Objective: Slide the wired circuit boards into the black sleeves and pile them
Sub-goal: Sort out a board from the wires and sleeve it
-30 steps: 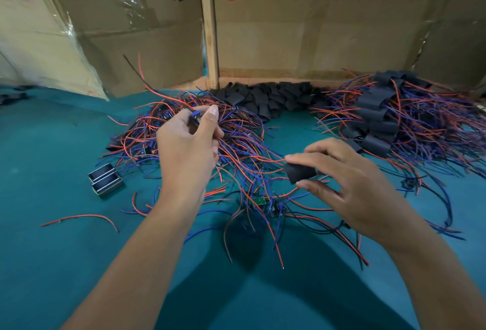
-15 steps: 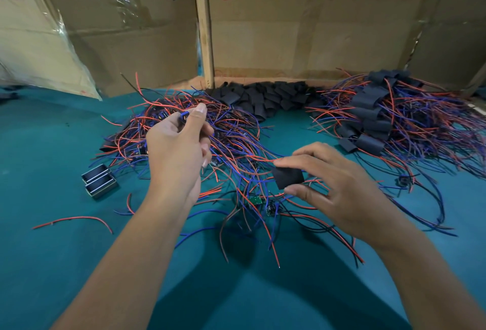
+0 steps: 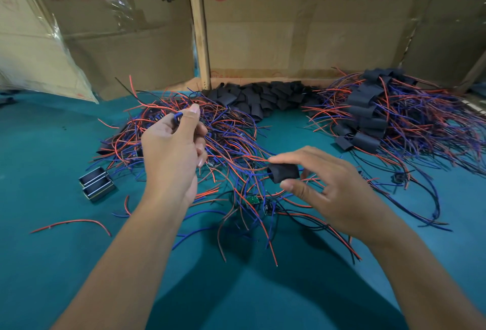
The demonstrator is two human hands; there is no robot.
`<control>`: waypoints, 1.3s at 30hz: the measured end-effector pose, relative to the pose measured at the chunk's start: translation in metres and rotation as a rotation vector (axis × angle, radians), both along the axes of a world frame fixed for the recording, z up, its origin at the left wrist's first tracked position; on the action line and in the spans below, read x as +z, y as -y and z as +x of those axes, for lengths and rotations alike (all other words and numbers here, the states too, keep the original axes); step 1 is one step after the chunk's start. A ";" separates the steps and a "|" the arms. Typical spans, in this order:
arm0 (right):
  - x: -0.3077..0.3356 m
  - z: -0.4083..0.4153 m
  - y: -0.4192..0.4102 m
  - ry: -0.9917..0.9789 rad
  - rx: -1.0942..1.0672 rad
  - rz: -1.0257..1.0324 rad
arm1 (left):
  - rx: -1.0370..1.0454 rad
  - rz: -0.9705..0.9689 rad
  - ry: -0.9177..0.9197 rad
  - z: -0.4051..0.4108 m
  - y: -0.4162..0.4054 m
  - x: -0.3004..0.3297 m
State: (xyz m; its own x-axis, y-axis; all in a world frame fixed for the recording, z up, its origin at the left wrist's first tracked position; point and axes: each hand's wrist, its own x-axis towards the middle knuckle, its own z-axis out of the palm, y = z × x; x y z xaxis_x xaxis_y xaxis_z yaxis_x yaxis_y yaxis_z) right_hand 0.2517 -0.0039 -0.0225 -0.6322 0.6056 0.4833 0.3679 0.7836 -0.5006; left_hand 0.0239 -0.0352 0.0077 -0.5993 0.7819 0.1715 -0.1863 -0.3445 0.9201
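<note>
The right hand (image 3: 334, 193) pinches an open black sleeve (image 3: 283, 172), mouth turned leftward, apparently ready for loading; the left hand (image 3: 173, 150) grips a wired board's leads above the tangled wire heap (image 3: 205, 140), finished pile (image 3: 394, 119) far right on the worktop (image 3: 52, 250)

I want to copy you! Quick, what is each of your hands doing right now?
Left hand: pinches a small blue part on the wires above the tangle.
Right hand: pinches a black sleeve between thumb and fingers.
</note>
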 end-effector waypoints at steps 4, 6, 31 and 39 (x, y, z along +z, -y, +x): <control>-0.001 -0.003 0.003 0.024 -0.029 0.042 | -0.014 0.029 0.017 0.003 0.000 -0.001; -0.001 -0.008 0.005 0.046 -0.037 0.049 | -0.051 0.030 0.050 0.009 -0.001 -0.004; -0.009 -0.014 0.004 0.162 -0.448 0.086 | -0.510 -0.050 -0.053 0.054 0.004 -0.030; -0.010 -0.003 -0.002 0.356 -0.534 0.084 | -0.453 -0.063 0.043 0.064 0.003 -0.035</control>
